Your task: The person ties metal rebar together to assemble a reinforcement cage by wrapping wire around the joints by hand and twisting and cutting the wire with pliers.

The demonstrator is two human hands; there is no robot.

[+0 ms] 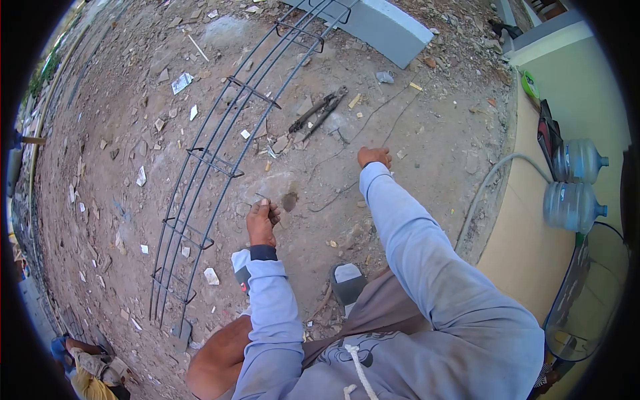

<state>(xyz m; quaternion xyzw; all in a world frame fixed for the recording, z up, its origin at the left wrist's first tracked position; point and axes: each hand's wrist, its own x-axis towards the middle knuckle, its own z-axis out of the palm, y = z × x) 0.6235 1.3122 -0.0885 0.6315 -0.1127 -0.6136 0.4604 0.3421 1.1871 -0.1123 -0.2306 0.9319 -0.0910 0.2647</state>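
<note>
My left hand [263, 220] is closed, pinching short pieces of thin wire above the dirt, to the right of a long rebar cage [217, 160]. Farther forward and to the right, my right hand [375, 157] is closed at the near end of a thin wire [400, 115] that runs up across the ground; its fingertips are hidden. Another thin wire [333, 199] lies curved on the dirt between my hands. Bolt cutters [320, 113] rest on the ground ahead, their handles apart.
A grey block [387, 30] lies at the top. Two large water bottles [572, 205], a hose [481, 190] and a raised ledge [513, 220] are on the right. Another person [90, 367] is at the lower left. Stones and tile shards litter the dirt.
</note>
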